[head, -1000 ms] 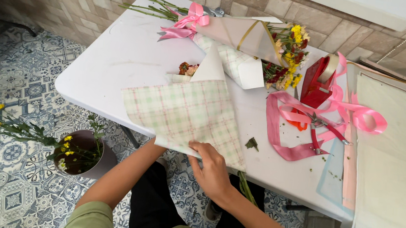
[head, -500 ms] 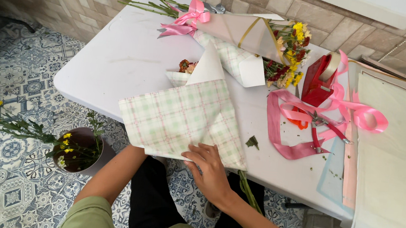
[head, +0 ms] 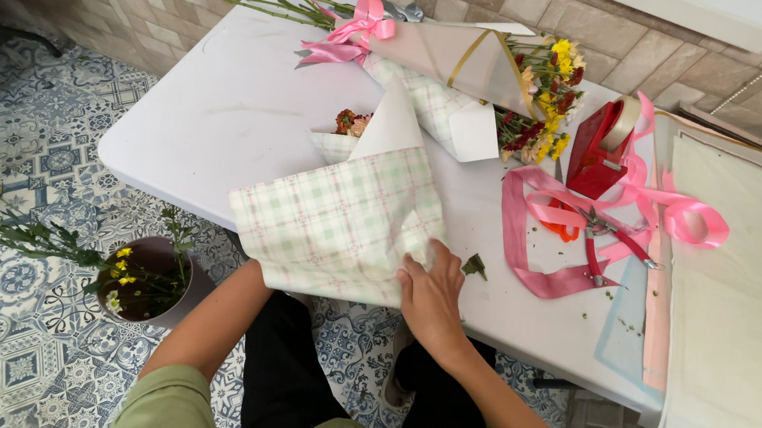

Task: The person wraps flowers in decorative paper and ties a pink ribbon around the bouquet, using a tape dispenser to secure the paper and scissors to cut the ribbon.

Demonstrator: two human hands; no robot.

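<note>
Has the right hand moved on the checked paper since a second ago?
Yes. The right hand has slid up the checked paper, from its near edge toward the green leaf scrap.

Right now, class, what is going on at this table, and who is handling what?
A seated person is wrapping flowers at a white table. Their right hand presses the near edge of a green checked wrapping sheet folded round a small bunch of flowers. The left hand is hidden under that sheet. A finished bouquet with a pink bow lies further back. A red tape dispenser, pink ribbon and scissors lie to the right.
</note>
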